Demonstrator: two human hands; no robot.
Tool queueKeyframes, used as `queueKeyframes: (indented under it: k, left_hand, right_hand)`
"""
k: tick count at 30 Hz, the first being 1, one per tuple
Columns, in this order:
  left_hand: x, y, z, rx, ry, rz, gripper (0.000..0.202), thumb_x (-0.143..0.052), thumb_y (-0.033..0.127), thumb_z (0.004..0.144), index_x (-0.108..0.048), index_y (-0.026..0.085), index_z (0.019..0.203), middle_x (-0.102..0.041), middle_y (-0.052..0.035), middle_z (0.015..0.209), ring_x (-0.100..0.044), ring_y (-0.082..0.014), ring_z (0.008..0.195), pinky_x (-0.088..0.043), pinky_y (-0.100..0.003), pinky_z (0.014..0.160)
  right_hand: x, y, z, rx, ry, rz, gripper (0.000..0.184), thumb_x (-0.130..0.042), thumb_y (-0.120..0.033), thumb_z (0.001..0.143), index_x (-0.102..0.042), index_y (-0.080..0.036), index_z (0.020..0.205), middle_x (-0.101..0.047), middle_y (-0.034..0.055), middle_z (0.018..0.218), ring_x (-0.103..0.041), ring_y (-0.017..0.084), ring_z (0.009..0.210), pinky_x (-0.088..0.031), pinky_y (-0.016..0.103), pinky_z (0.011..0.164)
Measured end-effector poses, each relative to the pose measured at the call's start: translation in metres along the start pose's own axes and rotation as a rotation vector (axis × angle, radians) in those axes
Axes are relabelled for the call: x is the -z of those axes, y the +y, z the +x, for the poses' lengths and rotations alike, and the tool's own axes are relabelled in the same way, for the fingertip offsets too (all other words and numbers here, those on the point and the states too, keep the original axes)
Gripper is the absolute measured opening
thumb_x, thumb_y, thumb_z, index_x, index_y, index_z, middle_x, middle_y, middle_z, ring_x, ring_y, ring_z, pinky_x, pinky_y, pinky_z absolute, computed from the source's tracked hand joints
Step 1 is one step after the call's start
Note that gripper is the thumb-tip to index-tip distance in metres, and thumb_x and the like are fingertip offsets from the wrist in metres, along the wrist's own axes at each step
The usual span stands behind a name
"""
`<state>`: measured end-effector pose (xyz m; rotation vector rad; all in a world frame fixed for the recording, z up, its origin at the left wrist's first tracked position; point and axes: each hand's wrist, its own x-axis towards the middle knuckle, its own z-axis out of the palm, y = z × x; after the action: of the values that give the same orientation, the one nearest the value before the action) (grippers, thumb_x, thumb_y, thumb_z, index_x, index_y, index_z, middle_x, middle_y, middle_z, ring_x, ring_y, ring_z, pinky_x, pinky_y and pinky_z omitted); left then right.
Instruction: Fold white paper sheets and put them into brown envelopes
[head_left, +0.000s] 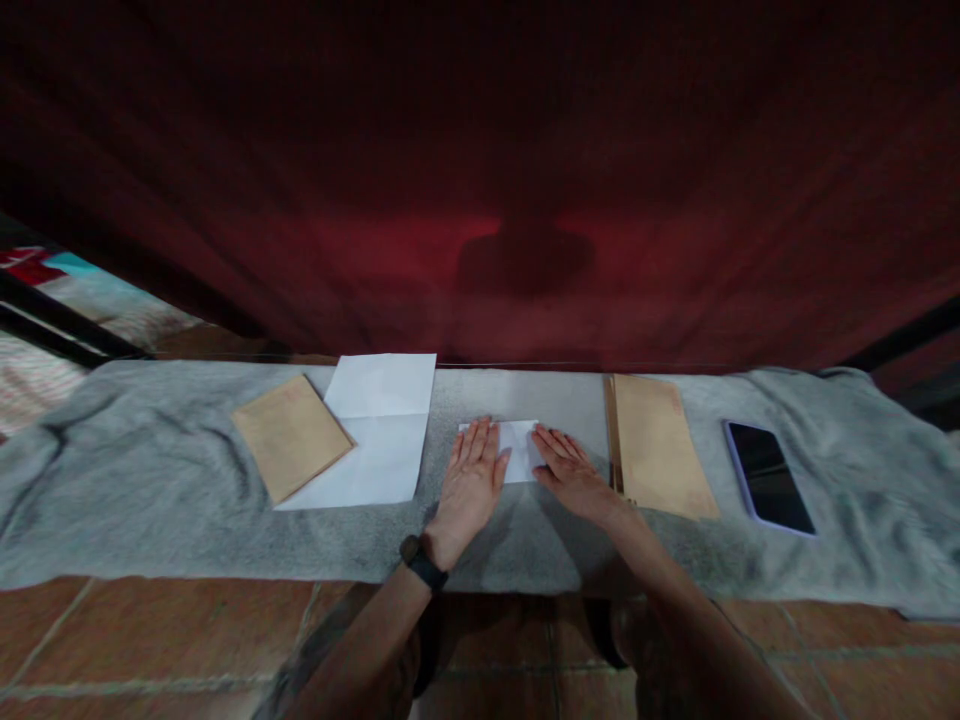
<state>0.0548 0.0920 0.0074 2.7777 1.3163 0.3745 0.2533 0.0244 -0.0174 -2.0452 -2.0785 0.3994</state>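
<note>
A small folded white sheet of paper (517, 450) lies on the grey cloth, partly covered by my hands. My left hand (474, 470) rests flat across its left end, fingers stretched out. On the right end, the fingers of my right hand (566, 465) lie flat and extended, pressing the paper down. Left of my hands are creased white sheets (382, 430), opened out flat. A brown envelope stack (292, 435) overlaps their left side. More brown envelopes (660, 445) lie in a pile just right of my right hand.
The grey cloth (150, 480) covers a long narrow surface. A phone (769, 475) in a pale purple case lies at the right. Behind hangs a dark red curtain (375, 260). Tiled floor (187, 630) shows along the near edge.
</note>
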Motion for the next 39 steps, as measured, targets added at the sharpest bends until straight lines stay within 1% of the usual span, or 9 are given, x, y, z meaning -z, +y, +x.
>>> queueKeyframes:
  k: [3,5,8,10,13,18,24,33,39]
  left_hand:
    - [-0.002,0.019,0.002,-0.089,-0.034,-0.075,0.053,-0.027,0.037,0.105,-0.042,0.009,0.147,-0.039,-0.0139,0.158,-0.031,-0.023,0.148,-0.029,-0.044,0.122]
    - [-0.005,0.03,0.003,-0.126,-0.051,-0.106,0.054,-0.027,0.039,0.105,-0.041,0.01,0.148,-0.039,-0.0135,0.158,-0.031,-0.0228,0.149,-0.028,-0.044,0.122]
    - [-0.01,0.043,0.003,-0.127,-0.051,-0.121,0.057,-0.028,0.042,0.104,-0.038,0.01,0.15,-0.04,-0.0136,0.157,-0.031,-0.0233,0.148,-0.027,-0.046,0.123]
    - [-0.014,0.047,0.003,-0.111,-0.039,-0.113,0.058,-0.027,0.043,0.104,-0.037,0.01,0.151,-0.04,-0.0139,0.157,-0.031,-0.0236,0.148,-0.026,-0.047,0.123]
    - [-0.018,0.045,0.005,-0.073,-0.034,-0.089,0.059,-0.026,0.045,0.104,-0.039,0.011,0.15,-0.038,-0.0127,0.158,-0.029,-0.0235,0.149,-0.025,-0.046,0.123]
    - [-0.021,0.031,0.011,-0.009,-0.037,-0.014,0.058,-0.026,0.043,0.104,-0.039,0.012,0.151,-0.037,-0.0124,0.159,-0.027,-0.0234,0.15,-0.024,-0.046,0.124]
    - [-0.024,0.019,0.013,0.046,-0.026,0.048,0.059,-0.027,0.047,0.103,-0.037,0.017,0.153,-0.033,-0.0119,0.161,-0.027,-0.0261,0.15,-0.023,-0.05,0.122]
    - [-0.018,0.012,0.011,0.067,-0.023,0.074,0.065,-0.031,0.057,0.1,-0.036,0.02,0.153,-0.034,-0.0125,0.16,-0.026,-0.0298,0.15,-0.02,-0.057,0.121]
    - [-0.02,0.011,0.011,0.072,-0.019,0.08,0.065,-0.031,0.058,0.1,-0.036,0.021,0.153,-0.034,-0.0124,0.16,-0.027,-0.0296,0.15,-0.02,-0.057,0.121]
  right_hand:
    - [0.002,-0.002,0.001,-0.019,-0.016,0.013,0.059,-0.042,-0.029,0.096,-0.037,-0.017,0.154,-0.028,0.008,0.163,-0.027,0.024,0.15,-0.022,0.045,0.124]
    - [0.002,-0.001,0.001,-0.017,-0.024,0.016,0.062,-0.043,-0.024,0.093,-0.035,-0.017,0.154,-0.028,0.0076,0.163,-0.026,0.023,0.15,-0.022,0.045,0.124]
    - [0.001,0.002,0.002,0.0,-0.023,0.011,0.07,-0.042,-0.015,0.086,-0.032,-0.018,0.156,-0.028,0.0065,0.163,-0.026,0.021,0.15,-0.023,0.045,0.123]
    - [0.0,0.002,0.002,0.004,-0.013,0.01,0.071,-0.041,-0.014,0.086,-0.031,-0.019,0.156,-0.029,0.0062,0.163,-0.027,0.021,0.15,-0.023,0.045,0.123]
    - [0.0,0.001,0.002,-0.002,-0.007,0.01,0.065,-0.038,-0.018,0.09,-0.032,-0.018,0.155,-0.029,0.0069,0.163,-0.028,0.021,0.149,-0.023,0.045,0.123]
    - [-0.001,0.001,0.0,0.004,0.017,-0.002,0.058,-0.035,-0.029,0.098,-0.035,-0.017,0.154,-0.03,0.0072,0.162,-0.028,0.022,0.149,-0.024,0.045,0.123]
    - [-0.002,0.006,0.0,0.041,0.05,-0.017,0.056,-0.029,-0.023,0.099,-0.036,-0.019,0.154,-0.032,0.0056,0.161,-0.029,0.02,0.149,-0.026,0.044,0.123]
    - [0.005,0.005,-0.001,0.016,0.003,-0.031,0.057,-0.029,-0.023,0.099,-0.032,-0.024,0.156,-0.03,0.0034,0.162,-0.028,0.021,0.15,-0.023,0.048,0.122]
    - [0.006,0.004,0.0,0.012,0.024,-0.026,0.055,-0.029,-0.023,0.099,-0.038,-0.022,0.153,-0.033,0.0032,0.161,-0.031,0.022,0.148,-0.024,0.048,0.122]
